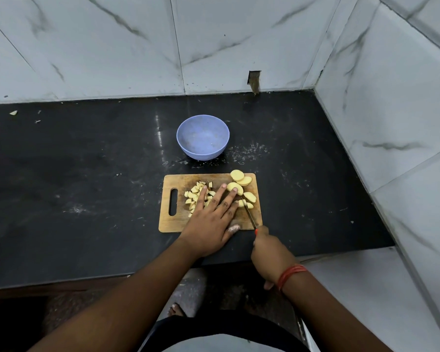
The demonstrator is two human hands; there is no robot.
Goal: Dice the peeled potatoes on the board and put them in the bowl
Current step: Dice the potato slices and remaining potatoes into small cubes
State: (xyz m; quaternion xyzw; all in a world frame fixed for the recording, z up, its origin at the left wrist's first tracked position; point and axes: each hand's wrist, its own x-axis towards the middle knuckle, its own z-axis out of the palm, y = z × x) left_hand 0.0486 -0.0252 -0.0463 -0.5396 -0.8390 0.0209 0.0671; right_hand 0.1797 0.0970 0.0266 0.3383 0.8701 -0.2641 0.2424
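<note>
Black counter (87, 174) is filling mid-frame; wooden chopping board (168, 219) is lying centre, blue bowl (203, 141) just above; left hand (211, 219) is pressing spread fingers onto potato slices (241, 185); right hand (267, 252) is gripping knife (249, 214), blade angling up-left toward slices; diced pieces (194, 194) are lying left.

Bowl (203, 141) behind board (169, 224); dice (194, 195) left, slices (241, 184) right.

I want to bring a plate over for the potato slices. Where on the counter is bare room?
Bare black counter lies left of the cutting board and blue bowl, and right of the board toward the tiled side wall. The board is crowded: diced potato, slices, both hands, knife.
</note>
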